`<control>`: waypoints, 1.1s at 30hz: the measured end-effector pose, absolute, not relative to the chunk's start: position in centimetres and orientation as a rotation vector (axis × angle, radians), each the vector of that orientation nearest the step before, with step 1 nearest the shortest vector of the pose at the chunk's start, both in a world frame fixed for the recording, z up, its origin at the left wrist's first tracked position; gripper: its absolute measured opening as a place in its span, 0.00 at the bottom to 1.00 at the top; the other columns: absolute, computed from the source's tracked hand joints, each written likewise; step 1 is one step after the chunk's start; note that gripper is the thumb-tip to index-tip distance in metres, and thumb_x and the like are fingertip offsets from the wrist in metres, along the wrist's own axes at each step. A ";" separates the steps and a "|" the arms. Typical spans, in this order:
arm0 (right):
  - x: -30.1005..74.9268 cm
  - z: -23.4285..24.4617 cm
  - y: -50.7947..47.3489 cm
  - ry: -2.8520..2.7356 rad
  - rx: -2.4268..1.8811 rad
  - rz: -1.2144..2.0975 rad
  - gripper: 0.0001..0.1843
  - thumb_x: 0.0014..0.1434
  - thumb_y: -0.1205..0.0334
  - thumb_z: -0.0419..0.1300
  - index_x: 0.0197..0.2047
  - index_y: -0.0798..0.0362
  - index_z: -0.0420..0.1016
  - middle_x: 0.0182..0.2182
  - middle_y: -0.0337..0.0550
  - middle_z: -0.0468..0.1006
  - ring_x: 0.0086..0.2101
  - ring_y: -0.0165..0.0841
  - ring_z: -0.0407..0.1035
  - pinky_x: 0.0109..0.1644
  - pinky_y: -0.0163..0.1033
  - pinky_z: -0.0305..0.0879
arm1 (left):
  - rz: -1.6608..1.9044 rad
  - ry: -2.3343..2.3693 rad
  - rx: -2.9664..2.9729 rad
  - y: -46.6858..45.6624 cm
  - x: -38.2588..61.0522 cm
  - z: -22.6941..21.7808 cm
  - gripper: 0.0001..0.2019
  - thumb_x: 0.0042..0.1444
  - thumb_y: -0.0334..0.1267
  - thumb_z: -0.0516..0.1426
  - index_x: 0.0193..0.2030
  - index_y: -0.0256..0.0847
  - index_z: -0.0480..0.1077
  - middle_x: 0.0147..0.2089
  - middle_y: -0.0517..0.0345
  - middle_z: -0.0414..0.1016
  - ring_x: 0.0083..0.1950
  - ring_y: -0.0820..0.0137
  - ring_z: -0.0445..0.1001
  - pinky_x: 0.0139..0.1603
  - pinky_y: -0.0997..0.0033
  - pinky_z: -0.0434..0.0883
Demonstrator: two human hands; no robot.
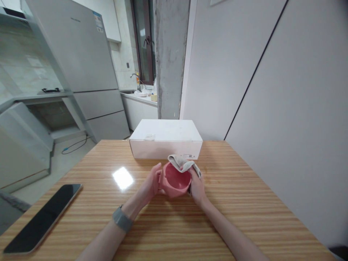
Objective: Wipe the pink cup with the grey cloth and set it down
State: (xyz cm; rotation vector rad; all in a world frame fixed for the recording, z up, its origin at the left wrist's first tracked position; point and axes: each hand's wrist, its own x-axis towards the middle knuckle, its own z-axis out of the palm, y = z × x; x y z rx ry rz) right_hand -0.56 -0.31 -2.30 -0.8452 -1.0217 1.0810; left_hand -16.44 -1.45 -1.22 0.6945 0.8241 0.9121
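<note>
A pink faceted mug [175,183] is between my two hands above the table, its open mouth tilted toward me so the inside shows. My left hand [151,183] grips it by the handle on its left side. In my right hand [197,186] is a light grey cloth [181,163], draped over the far right rim and pressed against the mug's right side. Some fingers of the right hand are hidden behind the mug and cloth.
A white cardboard box [165,148] stands just beyond the mug on the wood-grain table [239,217]. At the left edge lies a dark smartphone [45,217]. A white wall [261,90] rises on the right, and a fridge [81,54] stands back left.
</note>
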 end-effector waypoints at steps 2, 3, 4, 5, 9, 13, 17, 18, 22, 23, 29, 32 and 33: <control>0.0 -2.0 -0.2 -1.082 -0.830 1.130 0.15 0.52 0.49 0.61 0.30 0.53 0.79 0.30 0.41 0.79 0.36 0.39 0.72 0.45 0.40 0.65 | 0.859 0.883 0.729 -1.4 -16.6 -1.4 0.24 0.54 0.55 0.54 0.46 0.37 0.72 0.41 0.49 0.79 0.36 0.64 0.77 0.28 0.72 0.72; 0.1 -1.9 -0.2 -1.111 -0.821 1.155 0.15 0.52 0.49 0.62 0.30 0.53 0.79 0.30 0.41 0.79 0.35 0.39 0.72 0.44 0.40 0.65 | 0.861 0.898 0.732 -1.3 -16.6 -1.4 0.22 0.54 0.53 0.55 0.45 0.37 0.73 0.41 0.50 0.79 0.37 0.64 0.77 0.30 0.71 0.73; 0.2 -1.9 -0.2 -1.136 -0.811 1.175 0.16 0.52 0.49 0.62 0.30 0.54 0.79 0.30 0.42 0.79 0.35 0.39 0.72 0.43 0.41 0.66 | 0.876 0.916 0.722 -1.3 -16.5 -1.5 0.20 0.53 0.51 0.56 0.44 0.37 0.73 0.41 0.50 0.79 0.38 0.64 0.78 0.32 0.71 0.73; 0.2 -1.9 -0.2 -1.154 -0.802 1.189 0.16 0.53 0.48 0.61 0.31 0.53 0.79 0.30 0.41 0.79 0.36 0.39 0.71 0.43 0.41 0.65 | 0.896 0.930 0.714 -1.3 -16.5 -1.6 0.19 0.53 0.50 0.57 0.43 0.36 0.73 0.40 0.51 0.80 0.38 0.63 0.78 0.33 0.70 0.73; 0.0 -2.2 0.2 -1.169 -0.783 1.189 0.18 0.52 0.46 0.61 0.34 0.53 0.79 0.32 0.41 0.79 0.38 0.39 0.71 0.47 0.42 0.64 | 0.981 0.974 0.730 -1.0 -16.2 -2.0 0.19 0.51 0.50 0.58 0.43 0.36 0.74 0.37 0.50 0.80 0.38 0.60 0.78 0.31 0.69 0.74; -0.6 -2.6 0.2 -1.109 -0.799 1.132 0.19 0.52 0.45 0.61 0.34 0.53 0.79 0.34 0.43 0.79 0.41 0.40 0.71 0.49 0.42 0.63 | 1.077 0.984 0.709 -0.7 -16.0 -2.5 0.19 0.51 0.49 0.59 0.42 0.35 0.74 0.34 0.51 0.80 0.36 0.62 0.79 0.30 0.69 0.74; -1.7 -3.1 -0.6 -1.012 -0.815 1.052 0.17 0.55 0.46 0.58 0.40 0.49 0.78 0.38 0.40 0.79 0.46 0.37 0.69 0.56 0.41 0.58 | 1.202 0.919 0.689 -1.2 -15.5 -2.1 0.22 0.50 0.49 0.60 0.45 0.33 0.72 0.35 0.49 0.80 0.34 0.63 0.78 0.32 0.67 0.75; -1.9 -3.1 -0.7 -0.988 -0.819 1.032 0.17 0.56 0.47 0.58 0.41 0.48 0.77 0.38 0.40 0.79 0.46 0.36 0.69 0.57 0.41 0.57 | 1.222 0.857 0.695 -1.4 -15.3 -1.9 0.22 0.50 0.48 0.60 0.47 0.33 0.71 0.37 0.48 0.80 0.37 0.62 0.78 0.34 0.66 0.75; -1.7 -2.9 -0.6 -0.927 -0.834 0.980 0.14 0.56 0.50 0.58 0.38 0.49 0.78 0.34 0.40 0.79 0.45 0.37 0.70 0.55 0.41 0.59 | 1.178 0.646 0.737 -2.0 -14.8 -1.6 0.23 0.52 0.45 0.60 0.52 0.37 0.68 0.47 0.48 0.77 0.46 0.60 0.76 0.43 0.64 0.74; -1.4 -2.8 -0.4 -0.931 -0.833 0.984 0.14 0.56 0.50 0.58 0.37 0.50 0.78 0.34 0.41 0.79 0.44 0.37 0.70 0.55 0.41 0.59 | 1.135 0.649 0.745 -2.0 -14.9 -1.7 0.22 0.52 0.46 0.59 0.53 0.38 0.68 0.48 0.48 0.77 0.46 0.60 0.76 0.42 0.65 0.74; 0.5 -2.1 0.6 -1.032 -0.810 1.116 0.12 0.53 0.53 0.61 0.34 0.51 0.80 0.33 0.40 0.80 0.41 0.39 0.71 0.50 0.42 0.62 | 0.884 0.778 0.800 -1.2 -16.4 -2.8 0.25 0.56 0.54 0.52 0.52 0.38 0.69 0.45 0.47 0.78 0.35 0.64 0.77 0.27 0.70 0.73; 0.4 -2.0 0.6 -1.067 -0.794 1.173 0.14 0.53 0.50 0.61 0.33 0.52 0.80 0.32 0.41 0.80 0.39 0.39 0.72 0.47 0.41 0.64 | 0.886 0.824 0.767 -1.2 -16.6 -2.5 0.21 0.55 0.50 0.55 0.48 0.36 0.72 0.41 0.49 0.79 0.34 0.66 0.77 0.30 0.71 0.73; 0.3 -1.9 0.5 -1.071 -0.792 1.181 0.15 0.52 0.49 0.61 0.33 0.52 0.80 0.32 0.41 0.80 0.39 0.40 0.72 0.46 0.41 0.65 | 0.912 0.837 0.753 -1.2 -16.5 -2.3 0.20 0.55 0.49 0.55 0.47 0.36 0.72 0.39 0.49 0.79 0.34 0.66 0.77 0.32 0.71 0.73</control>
